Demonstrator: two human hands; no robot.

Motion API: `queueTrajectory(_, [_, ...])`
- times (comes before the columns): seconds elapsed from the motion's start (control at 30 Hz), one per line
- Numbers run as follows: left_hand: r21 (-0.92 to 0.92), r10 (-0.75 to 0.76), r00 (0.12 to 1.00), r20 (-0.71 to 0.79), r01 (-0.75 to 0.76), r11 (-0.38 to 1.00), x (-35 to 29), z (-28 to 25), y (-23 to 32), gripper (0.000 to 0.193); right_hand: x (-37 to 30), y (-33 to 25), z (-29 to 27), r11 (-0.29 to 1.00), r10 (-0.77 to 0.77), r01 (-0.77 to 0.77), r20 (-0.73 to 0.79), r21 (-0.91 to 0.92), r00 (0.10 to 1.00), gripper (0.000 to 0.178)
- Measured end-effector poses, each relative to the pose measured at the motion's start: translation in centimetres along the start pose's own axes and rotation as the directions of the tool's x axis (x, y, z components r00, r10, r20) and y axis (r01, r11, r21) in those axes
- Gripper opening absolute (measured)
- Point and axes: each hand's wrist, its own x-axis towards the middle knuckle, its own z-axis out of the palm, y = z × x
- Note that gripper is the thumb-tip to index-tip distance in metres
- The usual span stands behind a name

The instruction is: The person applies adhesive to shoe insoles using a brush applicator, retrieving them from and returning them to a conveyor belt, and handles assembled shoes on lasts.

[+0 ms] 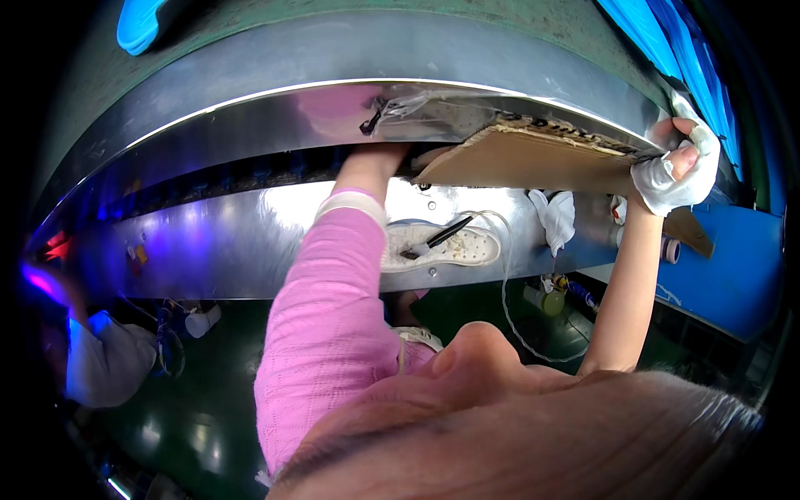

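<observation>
- One sheet of brown cardboard [533, 162] slants under the upper metal panel [250, 125], right of centre. I see dark printed marks along its top edge, partly cut off and too broken for me to read.
- At the cardboard's right end is the wearer's right hand [687, 171], in a white covering that leaves some fingertips bare. Its fingers are bent inward; I cannot tell whether they pinch the board or the metal rim.
- Just beside the cardboard's left end, the left wrist [372, 167] goes in under the panel. The left hand's fingers are hidden, so I cannot tell if they are wide, narrow or holding anything.
- For edges, I follow the panel's bright lip, curving across the view. Below it a dark slot [258, 171] runs on leftward from the wrist.
- Nearer the wearer, a metal ledge [225, 242] stretches left. On it lies a white shoe [471, 248], with a black-handled brush [450, 231] across it and a pale cord [507, 292] trailing off the front edge.
- Further right, I see a crumpled white cloth [554, 218], then a blue surface [737, 267].
</observation>
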Motion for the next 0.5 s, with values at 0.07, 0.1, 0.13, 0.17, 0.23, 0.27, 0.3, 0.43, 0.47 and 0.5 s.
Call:
queueTrajectory(0.07, [-0.182,-0.017,0.999,-0.028,0.012,0.983,0.0,-1.1,-2.1,0.051,0.0,-0.3,0.2,0.999,0.018,-0.017,0.036,-0.027,0.999,0.034])
queueTrajectory(0.1, [-0.318,-0.009,0.999,-0.038,-0.004,0.948,0.2,-2.0,-2.7,0.051,0.1,-0.5,-0.3,0.997,0.017,-0.011,0.068,-0.078,0.998,0.035])
queueTrajectory(0.13, [-0.488,-0.008,0.999,-0.031,-0.008,0.873,0.0,-3.1,-3.6,0.051,0.1,0.2,-0.5,0.994,-0.012,0.017,0.048,-0.109,0.999,0.036])
queueTrajectory(0.17, [-0.695,0.001,1.000,0.013,0.008,0.719,-0.5,-4.5,-4.8,0.051,0.0,0.0,-0.9,0.998,0.040,-0.036,0.087,-0.051,0.995,0.034])
queueTrajectory(0.23, [-0.942,0.037,0.992,0.119,0.101,0.320,-2.5,-8.2,-6.7,0.050,0.1,0.3,-1.0,1.000,0.010,-0.010,0.037,0.001,0.999,0.034])
queueTrajectory(0.27, [-0.977,0.088,0.983,0.160,0.145,0.156,-3.2,-9.9,-8.0,0.050,0.4,0.2,-1.1,0.998,-0.005,0.009,0.059,-0.062,0.998,0.034])
queueTrajectory(0.3, [-0.981,0.152,0.969,0.196,0.194,0.024,-4.7,-11.5,-9.5,0.050,0.4,0.0,-0.9,0.997,-0.020,0.022,0.035,-0.078,0.999,0.035])
queueTrajectory(0.43, [-0.950,0.400,0.888,0.227,0.292,-0.110,-16.2,-20.0,-10.1,0.047,0.2,1.7,-2.0,0.952,-0.003,0.053,0.162,-0.302,0.987,0.024])
queueTrajectory(0.47, [-0.941,0.375,0.863,0.339,0.305,0.147,-17.3,-20.7,-12.3,0.056,0.3,1.8,-1.7,0.950,-0.023,0.071,0.157,-0.306,0.987,0.024])
queueTrajectory(0.5, [-0.957,0.427,0.859,0.284,0.225,0.182,-19.0,-20.8,-14.0,0.062,0.4,1.9,-1.5,0.946,-0.043,0.090,0.153,-0.312,0.987,0.025])
